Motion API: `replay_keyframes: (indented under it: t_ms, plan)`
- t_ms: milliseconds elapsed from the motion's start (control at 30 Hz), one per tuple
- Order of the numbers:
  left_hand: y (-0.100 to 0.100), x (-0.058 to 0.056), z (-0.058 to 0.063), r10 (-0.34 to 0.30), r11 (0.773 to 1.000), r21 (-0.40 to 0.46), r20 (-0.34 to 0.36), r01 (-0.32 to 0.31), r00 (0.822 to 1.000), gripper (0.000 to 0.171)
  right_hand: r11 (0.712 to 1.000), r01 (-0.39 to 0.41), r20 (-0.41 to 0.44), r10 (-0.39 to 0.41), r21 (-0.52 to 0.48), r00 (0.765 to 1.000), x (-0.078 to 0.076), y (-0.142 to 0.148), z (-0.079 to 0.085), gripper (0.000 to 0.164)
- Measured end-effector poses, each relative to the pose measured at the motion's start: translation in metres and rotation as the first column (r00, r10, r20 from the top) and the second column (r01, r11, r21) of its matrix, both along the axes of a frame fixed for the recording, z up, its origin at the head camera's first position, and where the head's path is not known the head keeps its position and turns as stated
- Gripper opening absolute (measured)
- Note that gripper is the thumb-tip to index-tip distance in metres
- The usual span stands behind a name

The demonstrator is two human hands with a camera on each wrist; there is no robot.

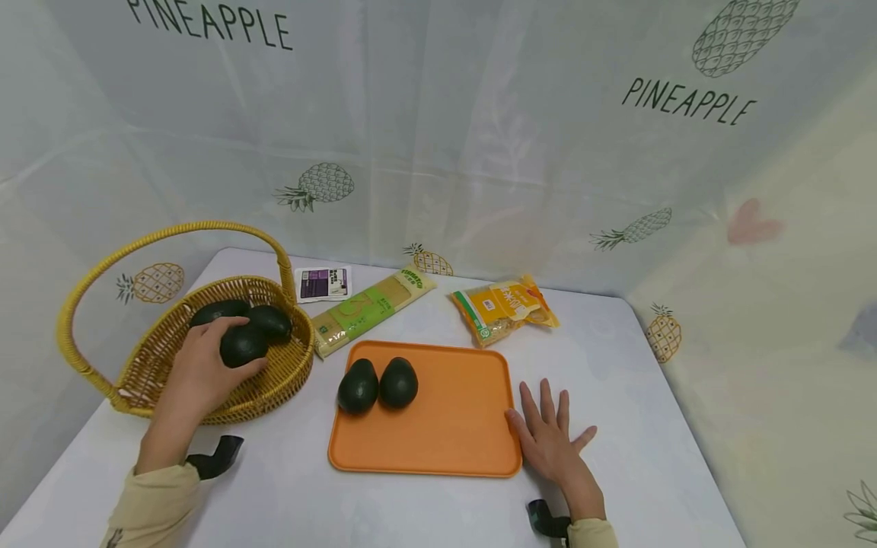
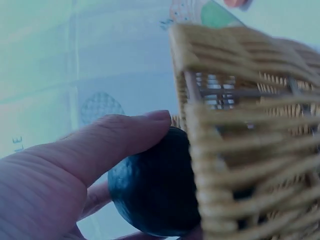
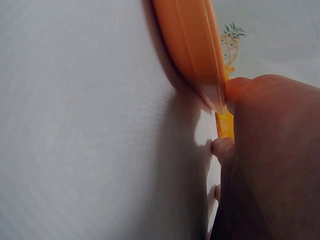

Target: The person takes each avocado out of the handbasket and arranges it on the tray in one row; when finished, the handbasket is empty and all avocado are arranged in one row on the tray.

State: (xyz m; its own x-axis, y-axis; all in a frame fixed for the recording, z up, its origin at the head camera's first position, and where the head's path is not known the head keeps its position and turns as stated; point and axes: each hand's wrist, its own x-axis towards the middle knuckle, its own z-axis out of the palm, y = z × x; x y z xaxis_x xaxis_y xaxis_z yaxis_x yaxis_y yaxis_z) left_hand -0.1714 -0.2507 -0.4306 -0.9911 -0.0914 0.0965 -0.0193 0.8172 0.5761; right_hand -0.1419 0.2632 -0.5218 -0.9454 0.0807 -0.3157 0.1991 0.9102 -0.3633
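Note:
Over the wicker basket [image 1: 281, 392] on the left, my left hand [image 1: 208, 365] grips a dark green avocado [image 1: 243, 347] between thumb and fingers. In the left wrist view this avocado [image 2: 155, 185] shows beside the woven basket wall [image 2: 250, 150]. Two more avocados [image 1: 272, 323] lie in the basket behind it. My right hand [image 1: 551, 441] is spread at the right edge of the orange tray [image 1: 452, 426], its thumb at the rim. Another two avocados [image 1: 398, 383] sit side by side on the tray's left part.
Behind the tray lie a long green-labelled pack of noodles [image 1: 373, 308] and a yellow bag of grain [image 1: 507, 308]. A small purple and white packet [image 1: 323, 284] is near the back edge of the table. The basket's tall handle [image 1: 65, 320] arches over its left side.

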Motion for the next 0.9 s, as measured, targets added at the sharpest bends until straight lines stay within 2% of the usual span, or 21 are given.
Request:
replay_keyframes:
  t_ms: [233,433,633,767,900]
  plan:
    - [0.019,0.002,0.004,-0.062,0.998,-0.003,-0.058,0.062,0.996,0.074,1.0,0.002,0.0,-0.002,0.006,1.0,-0.002,0.0,0.0,0.084]
    - [0.033,0.003,0.007,-0.096,0.995,-0.003,-0.148,0.097,0.984,0.072,1.0,-0.001,-0.001,0.001,0.003,1.0,-0.001,0.0,0.0,0.084]
    - [0.043,0.004,0.008,-0.139,0.99,0.008,-0.183,0.142,0.973,0.072,1.0,0.001,-0.003,-0.001,0.009,1.0,0.0,0.001,-0.001,0.085]
    - [0.049,0.005,0.005,-0.181,0.983,-0.011,-0.23,0.184,0.956,0.07,1.0,0.003,-0.006,-0.003,0.008,1.0,0.0,0.0,-0.002,0.085]
    - [0.057,0.006,0.001,-0.25,0.967,-0.034,-0.279,0.251,0.927,0.068,1.0,0.009,-0.01,-0.009,0.009,1.0,-0.001,-0.001,-0.003,0.085]
